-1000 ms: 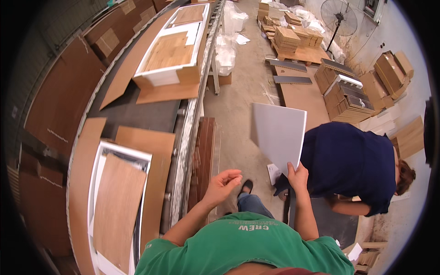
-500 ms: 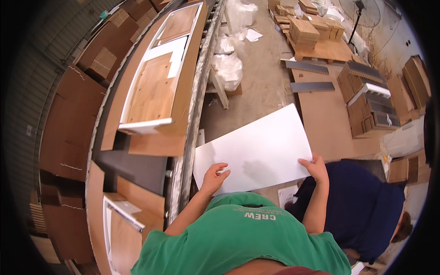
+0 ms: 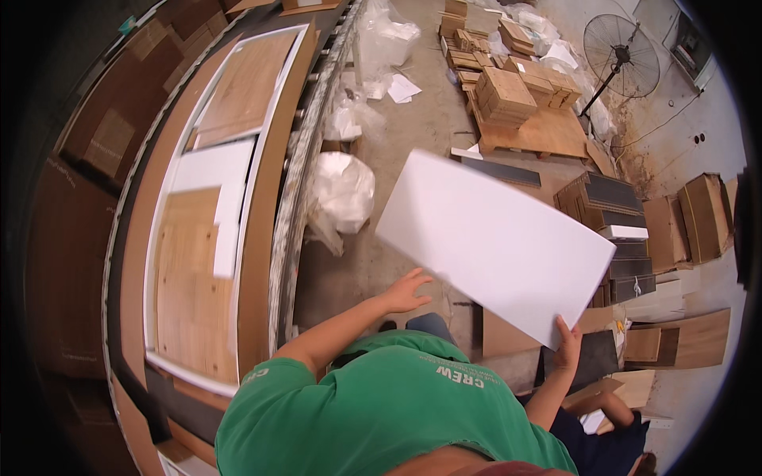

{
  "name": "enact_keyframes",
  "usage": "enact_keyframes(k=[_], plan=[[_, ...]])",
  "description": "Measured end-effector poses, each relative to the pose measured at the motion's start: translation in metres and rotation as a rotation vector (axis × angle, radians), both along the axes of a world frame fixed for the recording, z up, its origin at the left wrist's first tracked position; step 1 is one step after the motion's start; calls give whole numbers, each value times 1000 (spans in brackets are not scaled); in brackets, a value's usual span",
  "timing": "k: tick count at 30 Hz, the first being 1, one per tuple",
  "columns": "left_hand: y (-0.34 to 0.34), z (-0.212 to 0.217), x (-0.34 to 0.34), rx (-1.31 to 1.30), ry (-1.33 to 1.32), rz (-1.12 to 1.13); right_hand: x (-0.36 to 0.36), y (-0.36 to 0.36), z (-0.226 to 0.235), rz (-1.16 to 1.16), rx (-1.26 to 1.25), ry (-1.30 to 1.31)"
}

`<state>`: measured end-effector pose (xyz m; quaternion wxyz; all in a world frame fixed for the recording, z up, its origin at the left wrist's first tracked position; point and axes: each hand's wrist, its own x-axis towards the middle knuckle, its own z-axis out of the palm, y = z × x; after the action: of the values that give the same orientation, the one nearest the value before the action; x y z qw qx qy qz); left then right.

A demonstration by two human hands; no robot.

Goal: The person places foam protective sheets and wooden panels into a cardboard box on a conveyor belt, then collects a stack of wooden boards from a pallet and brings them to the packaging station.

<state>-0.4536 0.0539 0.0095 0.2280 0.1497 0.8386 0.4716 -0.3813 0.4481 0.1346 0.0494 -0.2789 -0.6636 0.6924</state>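
A flat white rectangular sheet or panel (image 3: 496,242) is held up in front of me, tilted to the right. My right hand (image 3: 566,343) grips its near right corner, thumb on top and the other fingers hidden beneath. Close to the panel's near left edge is my left hand (image 3: 406,292), with spread fingers and nothing in them. A small gap seems to separate it from the panel.
To my left runs a conveyor line (image 3: 287,230) carrying an open carton with white-framed wooden panels (image 3: 186,285). Wrapped white bundles (image 3: 343,190) lie beside it. Stacked boards (image 3: 607,202), a pallet (image 3: 540,133) and a fan (image 3: 621,54) stand right. A co-worker (image 3: 599,436) crouches nearby.
The panel has swung to the right, away from the conveyor. My left hand has left its near edge, while my right hand keeps its corner. My view has turned too.
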Motion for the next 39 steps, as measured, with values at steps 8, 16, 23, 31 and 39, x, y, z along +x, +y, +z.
enact_keyframes(k=[8,16,23,31,39], plan=[[9,1,-230,158,-17,146,-239,-46,-49,-69,-131,190],[-92,-6,-397,38,-54,646,-589,-96,-85,37,-185,177],[-145,-39,-502,218,-137,1184,-843,-190,-90,227,-61,288],[-224,-1,-778,222,191,1204,-1087,-297,-79,357,154,309],[-323,64,-1019,-410,735,948,-1288,-422,-118,456,299,299]])
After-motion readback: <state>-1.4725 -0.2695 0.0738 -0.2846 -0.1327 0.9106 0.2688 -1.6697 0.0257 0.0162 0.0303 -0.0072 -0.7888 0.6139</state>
